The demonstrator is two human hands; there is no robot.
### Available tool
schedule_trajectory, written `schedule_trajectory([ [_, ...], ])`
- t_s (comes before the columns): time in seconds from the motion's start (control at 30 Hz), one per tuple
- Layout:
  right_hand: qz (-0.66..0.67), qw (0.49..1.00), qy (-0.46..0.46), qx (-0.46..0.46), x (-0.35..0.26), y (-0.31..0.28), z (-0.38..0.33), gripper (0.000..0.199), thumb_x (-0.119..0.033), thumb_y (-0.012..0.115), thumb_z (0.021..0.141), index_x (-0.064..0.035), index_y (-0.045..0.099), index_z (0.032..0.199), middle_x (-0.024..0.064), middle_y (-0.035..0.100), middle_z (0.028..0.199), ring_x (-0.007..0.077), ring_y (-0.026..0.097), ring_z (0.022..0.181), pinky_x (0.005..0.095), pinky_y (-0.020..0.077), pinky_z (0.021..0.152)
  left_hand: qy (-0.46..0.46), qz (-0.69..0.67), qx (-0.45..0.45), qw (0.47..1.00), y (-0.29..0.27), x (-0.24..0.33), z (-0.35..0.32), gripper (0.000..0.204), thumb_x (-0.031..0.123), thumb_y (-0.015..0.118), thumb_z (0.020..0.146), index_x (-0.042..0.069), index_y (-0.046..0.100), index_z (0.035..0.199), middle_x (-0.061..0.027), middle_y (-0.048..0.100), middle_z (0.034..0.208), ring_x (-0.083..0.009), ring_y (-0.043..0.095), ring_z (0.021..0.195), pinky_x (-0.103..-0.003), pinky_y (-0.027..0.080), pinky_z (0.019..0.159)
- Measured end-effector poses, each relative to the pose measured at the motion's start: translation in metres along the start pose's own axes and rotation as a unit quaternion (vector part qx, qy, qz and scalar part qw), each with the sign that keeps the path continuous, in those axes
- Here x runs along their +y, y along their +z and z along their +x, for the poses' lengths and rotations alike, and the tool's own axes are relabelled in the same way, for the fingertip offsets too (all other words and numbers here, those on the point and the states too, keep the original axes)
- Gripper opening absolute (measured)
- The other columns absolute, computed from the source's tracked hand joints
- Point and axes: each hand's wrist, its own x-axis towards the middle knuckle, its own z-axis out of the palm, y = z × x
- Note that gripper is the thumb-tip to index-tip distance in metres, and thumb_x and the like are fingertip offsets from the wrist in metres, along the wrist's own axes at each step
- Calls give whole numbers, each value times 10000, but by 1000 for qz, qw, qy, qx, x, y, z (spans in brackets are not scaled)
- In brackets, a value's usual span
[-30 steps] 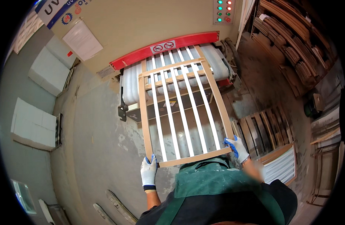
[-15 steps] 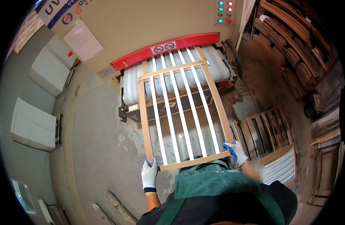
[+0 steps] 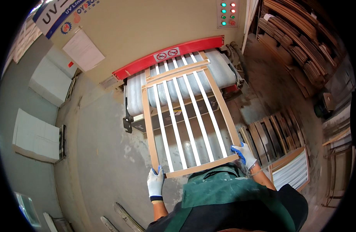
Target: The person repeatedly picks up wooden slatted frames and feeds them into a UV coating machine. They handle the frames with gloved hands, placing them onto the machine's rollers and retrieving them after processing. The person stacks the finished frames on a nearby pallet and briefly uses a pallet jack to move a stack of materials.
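Both hands [image 3: 201,166] gripping slatted frame's [image 3: 187,116] near corners

The single head-worn fisheye view is looking steeply down from above the person's chest, facing forward toward the machine's red-edged roller mouth [image 3: 174,58]. It is sitting close over the gloved left hand [image 3: 155,182] and right hand [image 3: 243,152], with straight edges bending toward the rim.

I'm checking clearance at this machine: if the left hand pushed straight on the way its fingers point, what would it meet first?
The left hand grips the near left corner of the slatted wooden frame, fingers pointing along its left rail. Straight on lies that rail, then probably the roller bed under the red guard; depth is unclear.
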Motion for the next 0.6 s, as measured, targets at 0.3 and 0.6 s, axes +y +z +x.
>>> schedule_trajectory([
  [0.3,-35,998,-27,-33,-20,-4,36,182,-182,726,878,-38,682,980,1,650,799,91,582,676,241,455,608,79,55,43,994,14,-9,33,465,483,571,973,18,582,982,-242,668,914,-424,657,902,-498,519,816],
  [0.6,-26,997,-45,-61,-35,7,55,189,-199,722,895,-32,676,971,10,653,820,119,663,770,245,494,646,108,68,54,990,18,-6,65,494,498,534,990,12,596,1054,-231,669,981,-401,665,924,-474,536,818],
])
